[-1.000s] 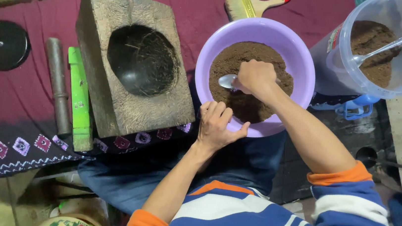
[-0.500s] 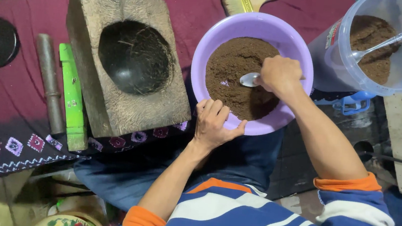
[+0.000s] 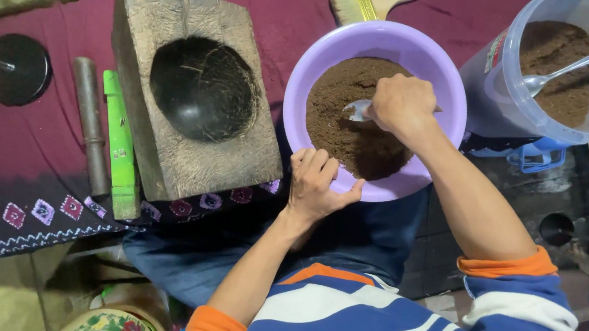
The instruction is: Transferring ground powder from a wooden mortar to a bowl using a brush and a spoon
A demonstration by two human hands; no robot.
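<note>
The right hand is closed around a metal spoon, its bowl in the brown powder. The left hand grips the near rim of the purple bowl, just below the spoon.

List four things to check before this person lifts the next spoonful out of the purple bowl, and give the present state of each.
1. Left hand steadies the purple bowl at its near rim: ok.
2. Right hand grips the spoon: ok.
3. Spoon tip sits in the brown powder: ok.
4. Spoon is loaded: cannot tell, the hand hides part of it.
5. Stone mould beside the bowl has an empty hollow: ok.
</note>
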